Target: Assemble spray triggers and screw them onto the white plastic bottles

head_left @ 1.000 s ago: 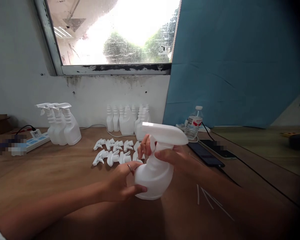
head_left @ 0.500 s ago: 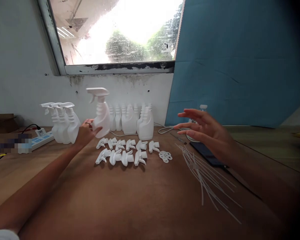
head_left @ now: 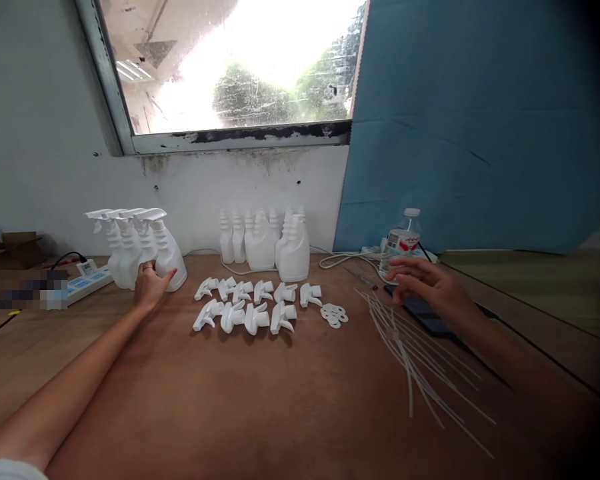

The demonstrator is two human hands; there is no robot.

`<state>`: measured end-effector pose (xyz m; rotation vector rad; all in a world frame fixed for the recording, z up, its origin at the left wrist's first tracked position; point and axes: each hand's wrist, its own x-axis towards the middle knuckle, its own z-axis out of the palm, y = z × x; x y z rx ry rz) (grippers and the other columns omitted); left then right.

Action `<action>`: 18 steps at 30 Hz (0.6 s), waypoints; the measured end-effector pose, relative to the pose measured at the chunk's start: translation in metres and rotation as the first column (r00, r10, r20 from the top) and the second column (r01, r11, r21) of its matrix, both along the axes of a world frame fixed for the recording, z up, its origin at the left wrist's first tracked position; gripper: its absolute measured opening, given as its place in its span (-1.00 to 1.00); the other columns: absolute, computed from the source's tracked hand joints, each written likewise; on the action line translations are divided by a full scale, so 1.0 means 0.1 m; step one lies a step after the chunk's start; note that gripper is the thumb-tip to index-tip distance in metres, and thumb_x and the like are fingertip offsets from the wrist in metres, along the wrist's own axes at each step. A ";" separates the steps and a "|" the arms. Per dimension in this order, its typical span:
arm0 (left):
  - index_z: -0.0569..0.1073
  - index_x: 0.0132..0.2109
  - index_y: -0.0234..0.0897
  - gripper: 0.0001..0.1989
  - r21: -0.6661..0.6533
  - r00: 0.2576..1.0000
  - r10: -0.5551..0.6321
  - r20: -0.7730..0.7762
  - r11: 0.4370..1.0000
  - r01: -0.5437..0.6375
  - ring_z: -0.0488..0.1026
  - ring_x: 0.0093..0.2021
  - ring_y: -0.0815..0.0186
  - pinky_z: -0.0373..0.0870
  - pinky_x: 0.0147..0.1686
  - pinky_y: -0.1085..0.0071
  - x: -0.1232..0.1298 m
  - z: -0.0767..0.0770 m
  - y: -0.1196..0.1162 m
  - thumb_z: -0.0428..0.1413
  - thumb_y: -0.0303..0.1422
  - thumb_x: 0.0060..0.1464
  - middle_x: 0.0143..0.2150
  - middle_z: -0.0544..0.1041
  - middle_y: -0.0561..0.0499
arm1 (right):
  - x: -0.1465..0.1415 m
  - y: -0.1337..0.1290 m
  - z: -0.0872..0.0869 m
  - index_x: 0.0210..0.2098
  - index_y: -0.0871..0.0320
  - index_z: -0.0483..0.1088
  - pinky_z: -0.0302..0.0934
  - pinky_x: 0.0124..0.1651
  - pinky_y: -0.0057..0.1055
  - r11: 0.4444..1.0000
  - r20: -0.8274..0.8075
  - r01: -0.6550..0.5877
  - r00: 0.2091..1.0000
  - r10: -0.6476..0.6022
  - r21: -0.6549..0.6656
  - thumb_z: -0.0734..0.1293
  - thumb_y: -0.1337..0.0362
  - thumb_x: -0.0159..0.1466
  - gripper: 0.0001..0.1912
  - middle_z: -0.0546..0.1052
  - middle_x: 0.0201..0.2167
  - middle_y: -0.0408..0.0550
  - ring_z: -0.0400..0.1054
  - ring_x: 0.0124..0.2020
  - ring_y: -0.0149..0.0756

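Observation:
At the left, my left hand (head_left: 151, 285) grips a white spray bottle (head_left: 171, 257) low on its body. That bottle stands upright at the right end of a row of white spray bottles (head_left: 123, 257) fitted with trigger heads. Over a dark phone (head_left: 425, 313), my right hand (head_left: 425, 280) hovers with loosely bent fingers and holds nothing. Thin white tubes (head_left: 415, 360) lie fanned below it. Two rows of white trigger heads (head_left: 257, 319) lie mid-table, beside a small pile of white ring washers (head_left: 334, 315).
Several white bottles without heads (head_left: 293, 250) stand against the wall. A clear water bottle (head_left: 403, 240) stands behind my right hand, near a white cable (head_left: 340, 260) and a thin tool (head_left: 361, 277). A power strip (head_left: 87, 283) and a cardboard box (head_left: 17, 247) sit at the left.
My left hand has carried the spray bottle left and down to the table beside the other fitted bottles. My right hand has lowered slightly, its fingers curling more.

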<state>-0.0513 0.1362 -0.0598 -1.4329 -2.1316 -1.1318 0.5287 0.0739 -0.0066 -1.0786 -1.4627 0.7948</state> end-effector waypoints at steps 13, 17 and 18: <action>0.17 0.05 -0.34 -0.44 0.050 0.999 0.044 -0.003 0.998 -0.044 0.40 -0.02 -0.07 0.36 -0.21 0.17 0.03 -0.03 -0.09 0.04 -0.03 0.05 0.00 0.36 -0.27 | -0.10 0.03 -0.25 -0.22 0.13 0.35 0.22 -0.52 -0.38 0.993 0.181 -0.105 0.977 0.114 -0.063 0.31 0.10 0.20 -0.75 0.45 -0.42 -0.06 0.34 -0.63 -0.37; 0.22 -0.02 -0.34 -0.55 0.025 0.984 -0.178 -0.009 0.984 0.178 0.41 -0.12 0.06 0.37 -0.17 0.20 0.25 -0.14 -0.14 -0.05 -0.05 0.13 -0.14 0.39 -0.18 | -0.14 0.05 -0.39 -0.24 0.15 0.37 0.20 -0.50 -0.38 0.993 0.529 -0.115 0.842 0.107 -0.018 0.21 0.14 0.24 -0.77 0.47 -0.47 -0.06 0.33 -0.62 -0.34; 0.24 -0.04 -0.32 -0.58 -0.005 0.970 -0.243 -0.019 0.970 0.243 0.42 -0.17 0.12 0.38 -0.19 0.24 0.32 -0.17 -0.16 -0.05 -0.07 0.13 -0.17 0.40 -0.14 | -0.16 0.06 -0.42 -0.25 0.15 0.38 0.20 -0.48 -0.37 0.992 0.616 -0.125 0.782 0.093 0.009 0.20 0.15 0.24 -0.77 0.48 -0.48 -0.06 0.34 -0.60 -0.33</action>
